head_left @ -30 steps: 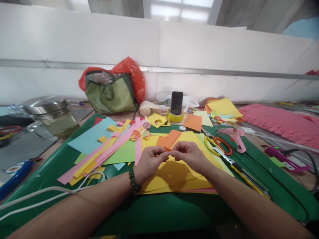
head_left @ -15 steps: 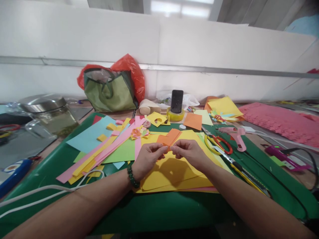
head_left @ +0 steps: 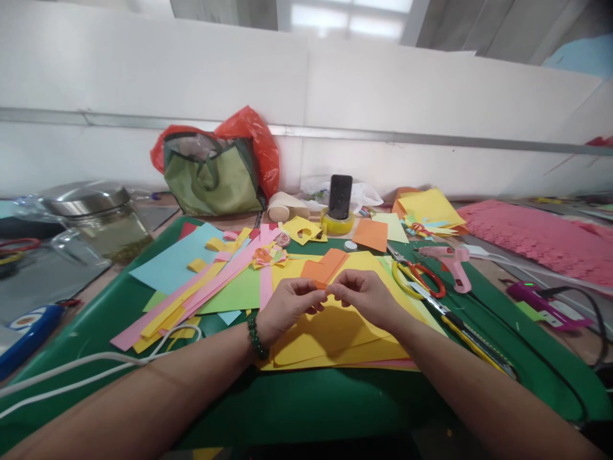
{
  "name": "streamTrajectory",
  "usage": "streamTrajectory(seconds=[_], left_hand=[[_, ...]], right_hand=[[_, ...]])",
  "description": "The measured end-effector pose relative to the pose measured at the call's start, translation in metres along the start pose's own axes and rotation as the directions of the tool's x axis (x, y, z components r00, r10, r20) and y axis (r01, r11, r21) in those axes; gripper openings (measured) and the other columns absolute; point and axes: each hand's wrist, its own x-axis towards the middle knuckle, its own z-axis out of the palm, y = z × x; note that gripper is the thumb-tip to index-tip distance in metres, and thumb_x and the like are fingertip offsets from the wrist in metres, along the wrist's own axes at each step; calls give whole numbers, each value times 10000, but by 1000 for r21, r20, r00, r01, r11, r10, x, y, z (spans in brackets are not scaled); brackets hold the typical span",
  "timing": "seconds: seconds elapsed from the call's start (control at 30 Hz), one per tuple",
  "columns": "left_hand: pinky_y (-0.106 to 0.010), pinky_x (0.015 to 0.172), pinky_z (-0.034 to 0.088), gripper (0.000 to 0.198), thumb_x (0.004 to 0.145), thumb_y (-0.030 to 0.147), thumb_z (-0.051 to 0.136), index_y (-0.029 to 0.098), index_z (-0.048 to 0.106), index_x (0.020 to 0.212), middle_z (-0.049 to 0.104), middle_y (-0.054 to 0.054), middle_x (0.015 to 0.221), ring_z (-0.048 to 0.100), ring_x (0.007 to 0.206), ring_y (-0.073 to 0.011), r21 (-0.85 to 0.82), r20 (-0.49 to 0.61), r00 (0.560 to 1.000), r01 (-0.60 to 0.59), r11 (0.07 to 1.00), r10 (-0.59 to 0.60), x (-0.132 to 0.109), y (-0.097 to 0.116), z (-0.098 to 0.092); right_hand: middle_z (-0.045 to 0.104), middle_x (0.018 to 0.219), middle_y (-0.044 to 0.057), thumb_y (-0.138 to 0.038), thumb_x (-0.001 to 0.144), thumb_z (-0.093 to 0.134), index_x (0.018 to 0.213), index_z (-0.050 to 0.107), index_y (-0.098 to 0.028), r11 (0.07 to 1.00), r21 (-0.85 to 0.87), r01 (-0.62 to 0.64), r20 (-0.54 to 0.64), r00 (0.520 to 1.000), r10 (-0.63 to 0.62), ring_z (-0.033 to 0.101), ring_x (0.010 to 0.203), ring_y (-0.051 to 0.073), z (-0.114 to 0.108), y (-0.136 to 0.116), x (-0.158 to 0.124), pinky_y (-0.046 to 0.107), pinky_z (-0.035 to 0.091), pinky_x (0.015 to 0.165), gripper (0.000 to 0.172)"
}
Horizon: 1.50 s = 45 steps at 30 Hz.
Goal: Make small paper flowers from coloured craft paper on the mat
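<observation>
My left hand (head_left: 288, 308), with a dark green bead bracelet at its wrist, pinches a small orange paper piece (head_left: 318, 285). Against it, thumb and fingertips pressed together, is my right hand (head_left: 364, 295), pinching the other end of the piece. Fingers cover most of the paper, so its shape is hard to see. Just beyond the fingertips lie orange paper strips (head_left: 332, 260). Both hands hover over a stack of yellow paper sheets (head_left: 330, 348), on which they cast a shadow.
To the right lie scissors (head_left: 421, 279), a yellow utility knife (head_left: 479, 342) and a pink glue gun (head_left: 453, 262). Pink and yellow strips (head_left: 191, 297) and a paper flower (head_left: 269, 257) are on the left. A phone (head_left: 340, 195) stands behind, near a green bag (head_left: 211, 182).
My fingertips have come closer together around the orange piece, and less of it shows. The view has shifted slightly; the things on the table stay put.
</observation>
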Motion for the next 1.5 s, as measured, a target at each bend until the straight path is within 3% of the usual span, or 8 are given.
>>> streamTrajectory(seconds=[0.1, 0.27, 0.47, 0.67, 0.83, 0.93, 1.2, 1.5], left_hand=[[-229, 571, 408, 338, 533, 433, 805, 151, 663, 653, 607, 5, 582, 557, 563, -110, -57, 35, 997, 64, 996, -62, 0, -2, 0], [-220, 585, 425, 347, 509, 394, 849, 144, 676, 675, 625, 4, 640, 551, 557, -85, -195, 21, 995, 103, 975, -101, 0, -2, -1], [-215, 557, 414, 397, 460, 379, 882, 145, 710, 730, 650, -14, 680, 547, 542, -79, -278, 32, 989, 151, 949, -148, -2, -2, 1], [-198, 564, 420, 353, 479, 379, 875, 155, 709, 695, 654, -25, 750, 554, 606, -83, -276, 32, 984, 179, 944, -177, -7, 4, 4], [-192, 532, 383, 354, 475, 355, 878, 142, 686, 682, 586, 15, 664, 505, 562, -65, -259, 40, 982, 187, 947, -183, -9, 6, 4], [-192, 538, 379, 382, 475, 389, 879, 141, 663, 668, 576, 23, 657, 503, 565, -63, -233, 40, 984, 176, 956, -171, -7, 4, 3], [-219, 556, 383, 429, 463, 470, 860, 152, 623, 626, 549, 24, 618, 497, 582, -95, -104, 20, 984, 177, 979, -176, -4, 3, 4], [-206, 543, 368, 420, 528, 511, 834, 160, 644, 661, 537, 29, 609, 476, 585, -95, -60, 35, 987, 157, 986, -155, 1, -10, 0]], right_hand=[[584, 600, 9, -524, 760, 613, 636, 586, -188, 993, -90, 82, -11, 996, -83, 541, 551, 131, -4, -6, -3, 267, 462, 527, 359], [679, 796, 55, -485, 857, 508, 977, 630, -212, 917, -376, 131, -159, 966, -203, 621, 685, 182, -39, -21, -37, 295, 523, 594, 322], [720, 987, 145, -450, 851, 425, 945, 661, -215, 531, -794, -296, -417, 901, -121, 659, 912, 323, -101, 36, -111, 434, 519, 768, 346], [707, 1002, 188, -342, 875, 384, 1127, 634, -114, 219, -824, -522, -498, 852, 161, 655, 920, 359, -118, 79, -148, 475, 494, 809, 421], [687, 1080, 143, -262, 777, 488, 1235, 546, -124, 331, -755, -566, -523, 824, 217, 670, 926, 290, -126, 70, -140, 362, 503, 738, 482], [692, 1085, 124, -377, 810, 513, 1208, 568, -170, 385, -768, -512, -488, 857, 167, 670, 931, 280, -132, 67, -142, 334, 494, 700, 452], [699, 962, 90, -374, 925, 435, 1049, 675, -196, 335, -810, -481, -473, 874, 109, 661, 926, 239, -128, 59, -145, 281, 464, 682, 323], [699, 1173, 87, -382, 940, 410, 1188, 635, -187, 377, -717, -586, -585, 800, 130, 650, 1060, 277, -119, 50, -133, 330, 490, 805, 388]])
